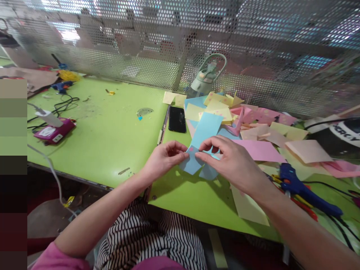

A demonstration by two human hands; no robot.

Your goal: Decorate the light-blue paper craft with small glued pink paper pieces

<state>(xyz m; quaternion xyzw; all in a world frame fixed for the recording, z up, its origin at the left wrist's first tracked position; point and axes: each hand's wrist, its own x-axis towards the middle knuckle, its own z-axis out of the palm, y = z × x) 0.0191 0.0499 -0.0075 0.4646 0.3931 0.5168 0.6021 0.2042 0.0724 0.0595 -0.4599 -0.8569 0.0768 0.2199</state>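
Between my two hands is a piece of light blue paper (207, 129), folded and partly cut at its near end, with a small pink mark on it. My left hand (172, 154) pinches its left edge between thumb and fingertips. On the other side, my right hand (222, 152) pinches the paper with thumb and index finger, the other fingers curled. The paper's lower flaps hang just over the green table (180, 198). Behind it lies a heap of yellow, pink and blue paper pieces (218, 105).
A black phone (177, 119) lies left of the heap, with a pale green bottle (203, 80) behind. At right rests a blue glue gun (306, 189) with cables. A purple power adapter (54, 131) sits far left. A perforated metal screen (157, 48) closes the back.
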